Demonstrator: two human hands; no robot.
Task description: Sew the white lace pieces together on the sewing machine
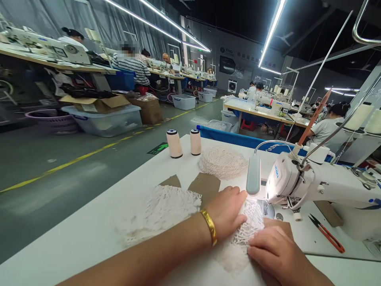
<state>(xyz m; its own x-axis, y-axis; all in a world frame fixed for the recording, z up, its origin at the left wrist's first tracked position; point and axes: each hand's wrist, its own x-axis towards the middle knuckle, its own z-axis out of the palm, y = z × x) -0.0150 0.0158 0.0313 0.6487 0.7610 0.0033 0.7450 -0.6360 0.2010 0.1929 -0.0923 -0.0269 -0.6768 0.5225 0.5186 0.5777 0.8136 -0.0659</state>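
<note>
A piece of white lace fabric (252, 220) lies on the machine bed, just left of the sewing machine's (275, 174) needle area. My left hand (228, 206), with a gold bracelet (209, 227) at its wrist, presses down on the lace's left side, fingers bent over its edge. At the lace's lower right edge, the fingers of my right hand (275, 250) are closed on it. Brown card-like pieces (279, 227) show beneath and beside my right hand. More white lace pieces (169, 206) and a brown piece (206, 186) lie left of my left hand.
Behind are a heap of lace (222, 162) and two thread spools (174, 143). The machine's lamp (253, 174) hangs over the work. Orange-handled thread snips (327, 234) lie at right. Beyond the table (98, 238), people sit at other machines.
</note>
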